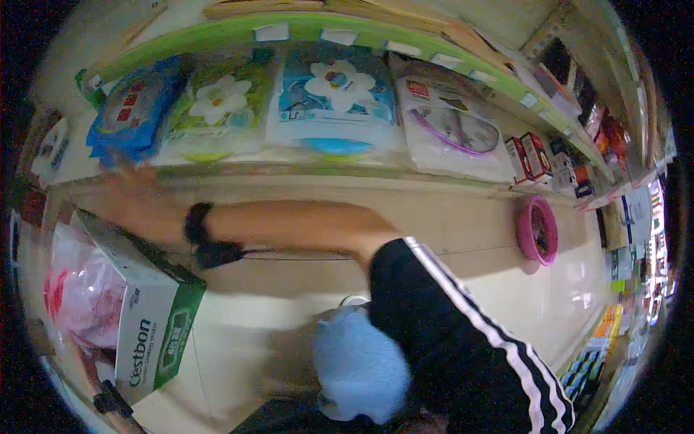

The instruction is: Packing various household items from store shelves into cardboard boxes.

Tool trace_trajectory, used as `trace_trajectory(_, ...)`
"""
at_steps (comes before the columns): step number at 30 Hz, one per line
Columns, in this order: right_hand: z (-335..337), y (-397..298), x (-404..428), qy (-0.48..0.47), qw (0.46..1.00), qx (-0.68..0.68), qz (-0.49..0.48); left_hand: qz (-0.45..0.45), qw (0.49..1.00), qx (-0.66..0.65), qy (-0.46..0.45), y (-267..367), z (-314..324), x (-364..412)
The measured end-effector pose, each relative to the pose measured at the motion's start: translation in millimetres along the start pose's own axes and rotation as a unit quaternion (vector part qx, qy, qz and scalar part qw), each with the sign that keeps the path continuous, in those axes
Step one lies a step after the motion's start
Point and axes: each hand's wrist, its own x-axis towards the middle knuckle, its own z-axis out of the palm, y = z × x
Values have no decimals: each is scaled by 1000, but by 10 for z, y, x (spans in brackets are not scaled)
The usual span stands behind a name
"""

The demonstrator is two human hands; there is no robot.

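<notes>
My right hand [127, 187] is blurred, with its fingers apart, at the lower edge of a stack of blue packages [127, 108] on the shelf. I cannot tell whether it touches them. A black band circles this wrist. Below it on the floor stands a white and green Cestbon water carton [154, 331], its top open. Inside lie clear plastic bags [89, 293] with pink and red parts. At the lower left, my left hand [89, 366] reaches in at the carton's near side, its fingers hidden by the carton and bags.
Flower-printed packs in green [217, 114] and blue [336, 97] line the low shelf, beside a bagged item with a purple rim [455, 130]. Small red boxes [528, 157] stand farther right. A pink plastic basin [537, 230] rests on the tiled floor. A green shelf edge [347, 27] overhangs the packs.
</notes>
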Motion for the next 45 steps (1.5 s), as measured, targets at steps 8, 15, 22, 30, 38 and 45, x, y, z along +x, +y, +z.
trace_trajectory(8,-1070,1492,-1144,39,841,-539,-19,-16,971,230,65,417,-268,-452)
trace_trajectory(15,-1780,1504,-1784,69,811,-556,167,-14,914,395,91,3028,1000,-1711)
trace_trajectory(22,-2318,1180,-1583,171,766,-579,223,115,839,505,167,3029,1402,-1776)
trace_trajectory(30,-2272,1097,-1539,254,760,-569,186,82,975,10,207,2245,1082,-1288)
trace_trajectory(38,-1628,1490,-1690,80,770,-606,181,14,952,156,264,2692,1316,-1555)
trace_trajectory(45,-1751,1315,-2084,121,769,-606,162,-55,926,190,321,2353,1111,-1507)
